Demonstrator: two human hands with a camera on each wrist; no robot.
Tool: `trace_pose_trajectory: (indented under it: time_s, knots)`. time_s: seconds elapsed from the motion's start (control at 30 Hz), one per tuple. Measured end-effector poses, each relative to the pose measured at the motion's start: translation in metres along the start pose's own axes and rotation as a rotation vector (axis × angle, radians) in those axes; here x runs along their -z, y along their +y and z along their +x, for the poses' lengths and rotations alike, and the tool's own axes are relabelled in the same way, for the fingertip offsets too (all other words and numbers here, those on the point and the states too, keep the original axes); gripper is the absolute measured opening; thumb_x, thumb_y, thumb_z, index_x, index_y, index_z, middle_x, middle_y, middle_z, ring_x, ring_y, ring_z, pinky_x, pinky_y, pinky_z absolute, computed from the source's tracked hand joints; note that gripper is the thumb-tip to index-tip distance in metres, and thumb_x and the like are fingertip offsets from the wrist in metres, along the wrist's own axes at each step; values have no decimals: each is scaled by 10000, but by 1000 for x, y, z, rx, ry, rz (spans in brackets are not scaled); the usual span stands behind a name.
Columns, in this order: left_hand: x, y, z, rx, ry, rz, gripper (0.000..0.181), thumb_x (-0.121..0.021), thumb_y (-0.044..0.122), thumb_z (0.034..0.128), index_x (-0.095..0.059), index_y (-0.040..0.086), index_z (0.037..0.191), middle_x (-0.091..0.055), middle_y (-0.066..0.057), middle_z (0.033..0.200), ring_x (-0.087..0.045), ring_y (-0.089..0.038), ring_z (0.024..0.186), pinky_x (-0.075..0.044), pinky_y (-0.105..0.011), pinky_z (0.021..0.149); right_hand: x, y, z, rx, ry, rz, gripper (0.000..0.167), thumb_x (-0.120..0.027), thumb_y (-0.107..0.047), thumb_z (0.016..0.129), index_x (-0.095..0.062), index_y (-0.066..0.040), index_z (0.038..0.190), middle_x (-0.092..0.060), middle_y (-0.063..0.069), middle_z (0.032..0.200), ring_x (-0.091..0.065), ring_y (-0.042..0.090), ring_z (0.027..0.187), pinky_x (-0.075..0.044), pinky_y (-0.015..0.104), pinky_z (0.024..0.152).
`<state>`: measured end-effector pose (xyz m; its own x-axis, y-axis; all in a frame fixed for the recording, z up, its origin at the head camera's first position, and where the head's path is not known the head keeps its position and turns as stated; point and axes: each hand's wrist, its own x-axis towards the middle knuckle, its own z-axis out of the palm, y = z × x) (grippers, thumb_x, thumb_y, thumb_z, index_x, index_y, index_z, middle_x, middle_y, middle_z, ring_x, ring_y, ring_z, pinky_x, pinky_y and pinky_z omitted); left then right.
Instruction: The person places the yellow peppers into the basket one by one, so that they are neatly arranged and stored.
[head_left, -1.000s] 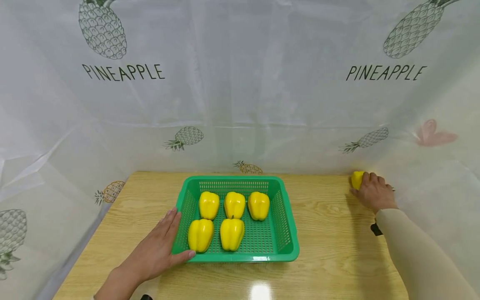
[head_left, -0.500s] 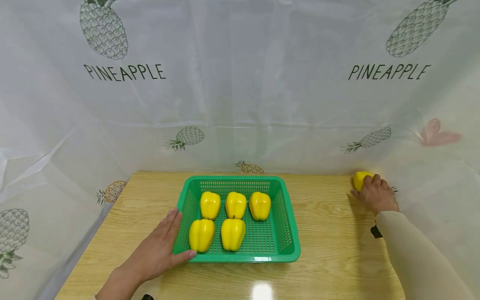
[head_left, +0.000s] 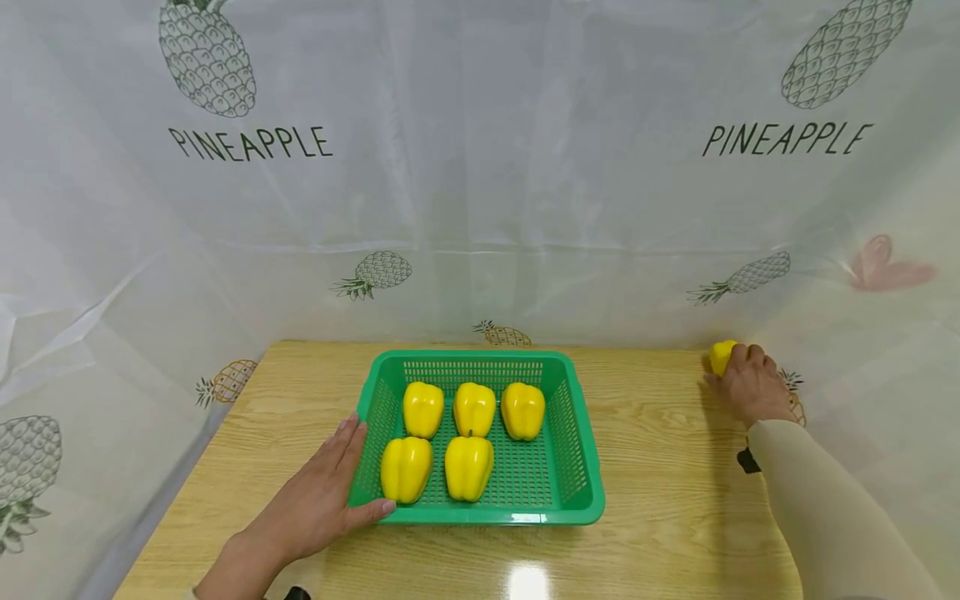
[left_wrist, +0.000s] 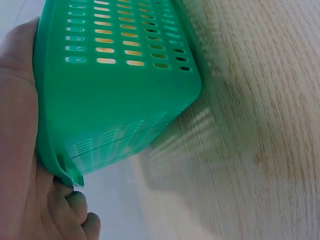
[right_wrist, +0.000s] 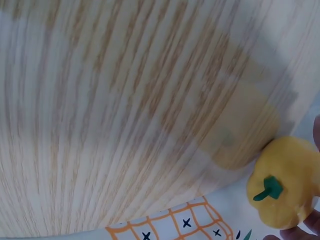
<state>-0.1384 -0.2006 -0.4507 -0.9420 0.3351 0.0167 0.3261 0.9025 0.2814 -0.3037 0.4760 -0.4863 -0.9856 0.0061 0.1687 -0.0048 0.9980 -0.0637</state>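
A green plastic basket (head_left: 517, 517) stands on the table with several yellow bell peppers (head_left: 469, 468) inside, in two rows. My left hand (head_left: 311, 500) rests along its left side, fingers straight on the rim and thumb over the front rim. In the left wrist view, the hand (left_wrist: 20, 130) lies against the rim of the basket (left_wrist: 110, 90). Far off at the back right corner, my right hand (head_left: 753, 387) grips another yellow bell pepper (head_left: 721, 357). The right wrist view has this pepper (right_wrist: 285, 182) with its green stem showing and fingertips (right_wrist: 297, 234) around it.
A light wooden table (head_left: 645, 467) carries everything. White pineapple-print sheeting (head_left: 525, 192) rises behind it and on both sides. The right hand is close to the back and right sheets.
The head view has shifted slightly. The right hand stays at the back right corner with its fingers moving a little over the bell pepper. The left hand and basket keep their places.
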Motion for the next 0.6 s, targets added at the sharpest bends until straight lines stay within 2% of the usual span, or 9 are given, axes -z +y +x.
trace_pose_trajectory:
  time_s: [0.27,0.4,0.6]
  knots:
    - [1,0,0,-5,0,-6,1169,-524,822,930,-240,-56,1648,-181,-242,1740,-264,-450,1584,-381,-626,1208,-7,-5,2,-21,104,1,414,-594,-103,1021,-334,193,1150,-381,418,1077,-433,601,946,-493,718,723]
    - [2,1,-1,-7,-2,-10,1167,-534,813,933,-240,-63,1645,-180,-246,1739,-265,-454,1582,-377,-627,1210,-10,-6,3,-43,123,-11,397,-563,-88,1023,-324,191,1172,-370,425,1058,-418,608,930,-484,715,697]
    - [2,0,0,-5,-5,-13,1167,-532,816,932,-241,-60,1646,-178,-245,1740,-267,-454,1582,-375,-626,1212,-11,-8,1,-77,142,-5,469,-486,-97,1050,-257,206,1325,-386,486,1104,-430,670,974,-454,736,746]
